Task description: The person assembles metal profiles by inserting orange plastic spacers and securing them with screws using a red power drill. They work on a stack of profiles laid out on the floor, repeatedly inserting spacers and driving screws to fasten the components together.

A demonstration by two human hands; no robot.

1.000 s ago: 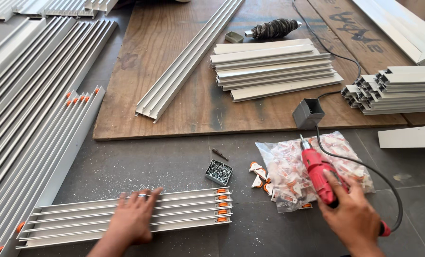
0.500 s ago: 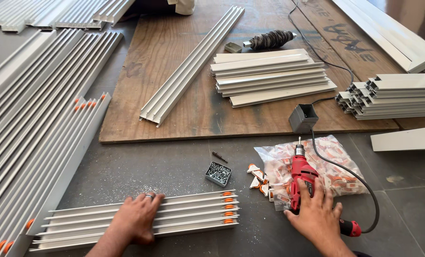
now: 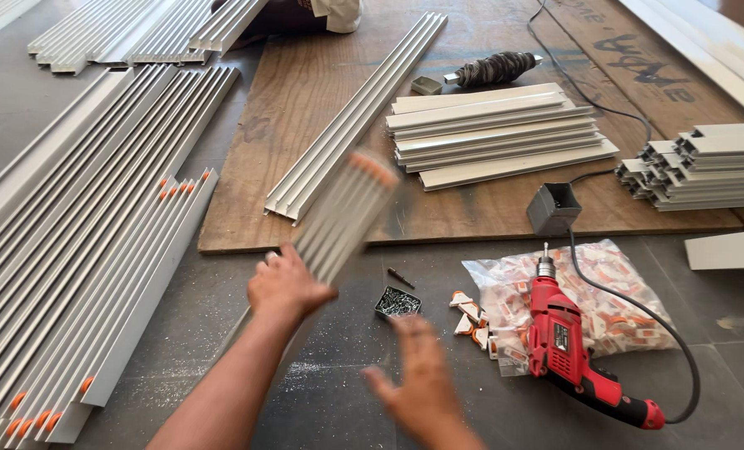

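My left hand [image 3: 287, 287] is closed around a pale metal rail [image 3: 338, 218], which tilts up off the grey floor [image 3: 180, 317] and shows blurred, orange caps at its far end. My right hand [image 3: 418, 379] is open, fingers spread, holding nothing, near a small box of screws [image 3: 397, 302]. The red drill [image 3: 568, 350] lies just beside it on a bag of orange clips [image 3: 613, 292].

Bare floor [image 3: 222, 333] lies open left of the raised profile [image 3: 338, 221] — to the right, screw box [image 3: 397, 302], clip bag [image 3: 605, 292] and red drill [image 3: 572, 350] crowd the way.
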